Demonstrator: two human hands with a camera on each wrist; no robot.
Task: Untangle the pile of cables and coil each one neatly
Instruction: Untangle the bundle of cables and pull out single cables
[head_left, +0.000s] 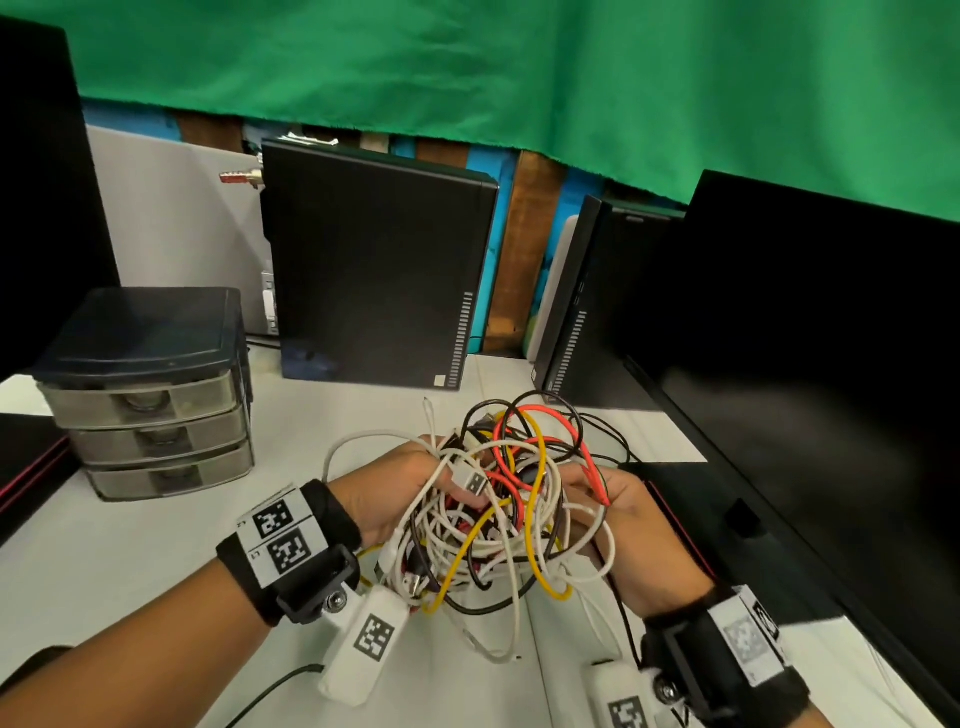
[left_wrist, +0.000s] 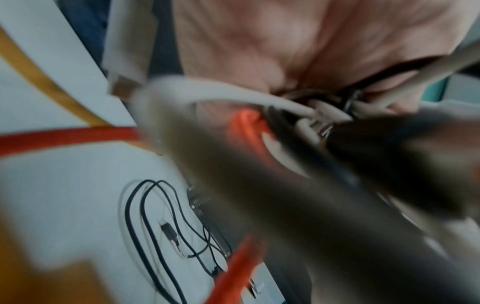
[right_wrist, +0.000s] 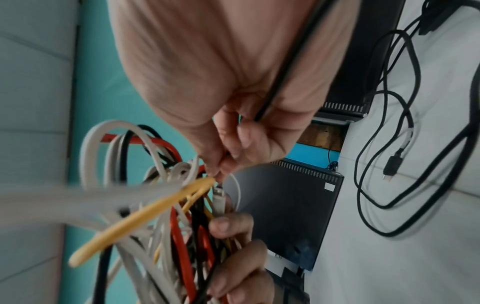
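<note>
Above the desk (head_left: 130, 561), near the middle, both hands hold the tangle (head_left: 498, 519): left hand (head_left: 395, 493) and right hand (head_left: 618, 525) each have fingers curled round cables.

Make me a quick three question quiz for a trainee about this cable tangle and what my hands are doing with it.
1. True or false: the cable tangle lies flat on the white table, untouched.
2. Which colours show in the tangle? A) white, yellow, red, black B) green and purple only C) all blue
3. Fill in: the drawer unit sits on the person's ____ side.

Key
1. False: the left hand and right hand both grip it, lifted.
2. A
3. left
</note>
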